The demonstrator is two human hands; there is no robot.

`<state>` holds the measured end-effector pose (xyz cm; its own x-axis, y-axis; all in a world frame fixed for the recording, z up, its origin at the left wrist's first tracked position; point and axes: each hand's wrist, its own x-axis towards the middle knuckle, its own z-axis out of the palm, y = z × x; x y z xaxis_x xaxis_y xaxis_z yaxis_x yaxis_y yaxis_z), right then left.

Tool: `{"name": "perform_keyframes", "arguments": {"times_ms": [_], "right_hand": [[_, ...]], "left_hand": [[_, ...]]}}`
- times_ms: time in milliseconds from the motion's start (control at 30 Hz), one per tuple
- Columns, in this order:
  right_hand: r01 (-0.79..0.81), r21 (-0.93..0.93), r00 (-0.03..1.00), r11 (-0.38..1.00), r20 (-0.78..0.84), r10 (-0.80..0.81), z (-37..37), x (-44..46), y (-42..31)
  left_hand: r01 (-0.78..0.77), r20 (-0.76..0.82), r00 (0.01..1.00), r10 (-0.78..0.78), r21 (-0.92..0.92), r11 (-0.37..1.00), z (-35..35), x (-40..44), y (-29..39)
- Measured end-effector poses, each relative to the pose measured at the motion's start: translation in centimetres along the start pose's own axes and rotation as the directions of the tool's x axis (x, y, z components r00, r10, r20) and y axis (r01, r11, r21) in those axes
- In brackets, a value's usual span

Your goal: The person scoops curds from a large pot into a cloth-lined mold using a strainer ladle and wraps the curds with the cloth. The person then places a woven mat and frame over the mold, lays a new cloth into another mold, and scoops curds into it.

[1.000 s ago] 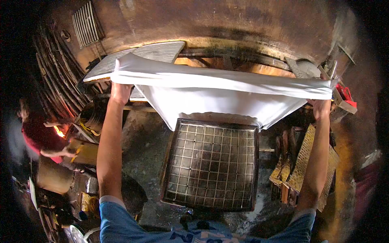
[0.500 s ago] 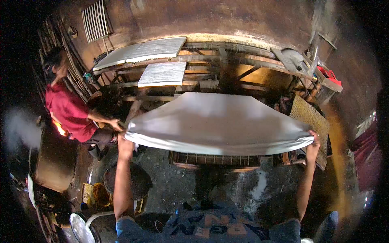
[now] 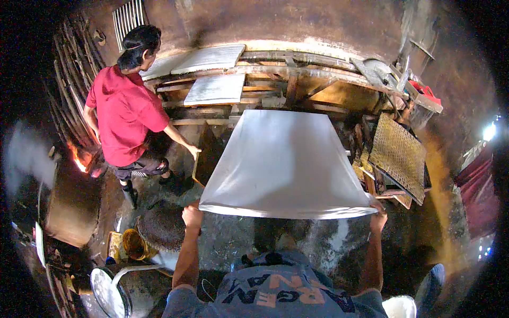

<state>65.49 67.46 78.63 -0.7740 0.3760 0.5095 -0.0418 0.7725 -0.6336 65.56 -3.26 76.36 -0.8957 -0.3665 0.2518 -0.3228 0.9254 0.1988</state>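
A wide white cloth (image 3: 275,164) is stretched out in front of me. My left hand (image 3: 192,216) is closed on its near left corner, and my right hand (image 3: 378,218) grips the near right corner. The near edge hangs between both hands in a slight sag, with folds close to each corner. Away from me the cloth spreads fairly flat and narrows towards the back; what lies beneath it is hidden.
A person in a red shirt (image 3: 124,114) stands at left, one hand on a thin yellowish edge. White slabs (image 3: 214,89) rest on a wooden rack (image 3: 318,70) behind. A woven panel (image 3: 397,156) leans at right. Fire (image 3: 79,159) glows far left; a yellow bucket (image 3: 135,244) stands lower left.
Both my hands have come lower and closer together, bringing the cloth's near edge towards me. The cloth now looks longer and flatter. The person in red has straightened from a bent posture.
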Motion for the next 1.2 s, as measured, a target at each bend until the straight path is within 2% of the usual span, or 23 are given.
{"name": "perform_keyframes", "arguments": {"times_ms": [33, 67, 167, 233, 300, 333, 433, 467, 567, 633, 700, 733, 800, 833, 900, 933, 967, 1000, 1067, 1100, 1133, 1167, 1200], "right_hand": [[-0.037, -0.008, 0.999, 0.999, 0.003, 0.037, 0.4, -1.2, 0.6], [-0.143, -0.078, 0.989, 0.987, -0.046, 0.14, 2.0, -2.6, 6.0], [-0.409, -0.044, 0.91, 0.911, 0.055, 0.411, 1.9, -5.4, 7.0], [-0.597, 0.138, 0.802, 0.79, 0.094, 0.59, 1.3, -6.3, 4.3], [-0.591, -0.05, 0.799, 0.805, 0.103, 0.592, 1.7, -7.9, 4.5], [-0.641, -0.118, 0.759, 0.759, 0.056, 0.649, 2.2, -8.7, 4.5], [-0.531, -0.134, 0.837, 0.836, 0.07, 0.543, 3.9, -13.8, 9.3], [-0.535, -0.132, 0.832, 0.835, 0.092, 0.548, 4.6, -15.4, 10.3], [-0.702, 0.005, 0.677, 0.712, 0.317, 0.665, 9.0, -18.5, 10.9], [-0.849, 0.121, 0.498, 0.514, 0.504, 0.705, 12.0, -19.9, 9.5], [-0.944, 0.182, 0.326, 0.275, 0.642, 0.694, 14.9, -21.0, 7.7], [-0.961, 0.209, 0.275, 0.18, 0.673, 0.687, 16.5, -21.5, 6.8], [-0.957, 0.289, 0.23, 0.03, 0.688, 0.688, 20.0, -22.6, 6.9], [-0.939, 0.34, 0.211, -0.052, 0.69, 0.693, 20.7, -23.5, 6.6], [-0.756, 0.651, 0.546, -0.07, 0.685, 0.482, 20.0, -24.5, 3.0], [-0.825, 0.562, 0.396, -0.061, 0.65, 0.649, 18.0, -24.3, 0.8], [-0.818, 0.573, 0.424, 0.042, 0.553, 0.717, 15.4, -25.2, -1.4], [-0.811, 0.568, 0.448, 0.141, 0.447, 0.775, 12.7, -26.3, -3.6], [-0.815, 0.469, 0.482, 0.342, 0.22, 0.848, 8.9, -32.7, -4.6], [-0.824, 0.369, 0.496, 0.43, 0.103, 0.862, 6.5, -38.8, -3.7], [-0.827, -0.207, 0.538, 0.522, -0.022, 0.843, 2.6, -42.1, -6.6], [-0.878, -0.104, 0.478, 0.467, -0.167, 0.862, -0.5, -45.9, -9.7], [-0.888, -0.225, 0.441, 0.4, -0.175, 0.88, -3.8, -50.4, -12.5]], "left_hand": [[0.0, -0.003, 1.0, 0.0, -0.027, 1.0, 0.2, -0.7, 0.0], [0.033, 0.062, 0.997, -0.034, 0.007, 0.999, 2.0, -1.1, -1.0], [0.118, 0.128, 0.985, -0.118, 0.007, 0.993, 3.8, -2.5, -1.0], [0.169, 0.236, 0.956, -0.177, 0.055, 0.984, 5.8, -3.1, -1.8], [0.208, 0.311, 0.924, -0.221, 0.074, 0.975, 5.6, -3.4, -0.9], [0.176, 0.328, 0.918, -0.223, 0.168, 0.97, 7.1, -3.7, -1.5], [0.249, 0.5, 0.81, -0.306, 0.18, 0.952, 7.9, -4.1, -1.6], [0.342, 0.547, 0.756, -0.359, 0.137, 0.929, 7.7, -4.3, -0.9], [0.41, 0.559, 0.695, -0.452, 0.208, 0.888, 9.5, -4.8, 0.1], [0.395, 0.625, 0.652, -0.43, 0.204, 0.896, 11.5, -5.2, 0.8], [0.303, 0.729, 0.605, -0.319, 0.159, 0.94, 13.7, -5.1, 2.1], [0.227, 0.79, 0.572, -0.223, 0.109, 0.968, 15.3, -4.7, 2.8], [-0.015, 0.889, 0.451, 0.073, -0.074, 0.997, 18.9, -3.1, 5.4], [-0.17, 0.905, 0.355, 0.236, -0.186, 0.968, 20.8, -2.4, 7.3], [-0.492, 0.84, 0.1, 0.534, -0.425, 0.76, 24.2, -1.3, 12.3], [-0.583, 0.772, -0.035, 0.635, -0.532, 0.614, 25.7, -1.2, 15.1], [-0.524, 0.707, -0.107, 0.699, -0.638, 0.564, 27.3, -1.4, 17.6], [-0.14, 0.577, -0.086, 0.812, -0.814, 0.564, 30.1, -2.1, 19.0], [-0.015, 0.326, 0.005, 0.945, -0.945, 0.326, 32.2, -3.1, 21.2], [-0.283, 0.149, -0.029, 0.988, -0.949, 0.135, 30.5, -3.0, 23.4], [-0.504, -0.041, -0.108, 0.993, -0.859, -0.091, 27.6, -2.9, 25.3], [-0.31, 0.32, -0.017, 0.947, -0.902, 0.299, 20.8, -2.4, 26.5], [-0.117, 0.369, -0.054, 0.928, -0.925, 0.361, 19.9, -2.5, 26.2]]}}
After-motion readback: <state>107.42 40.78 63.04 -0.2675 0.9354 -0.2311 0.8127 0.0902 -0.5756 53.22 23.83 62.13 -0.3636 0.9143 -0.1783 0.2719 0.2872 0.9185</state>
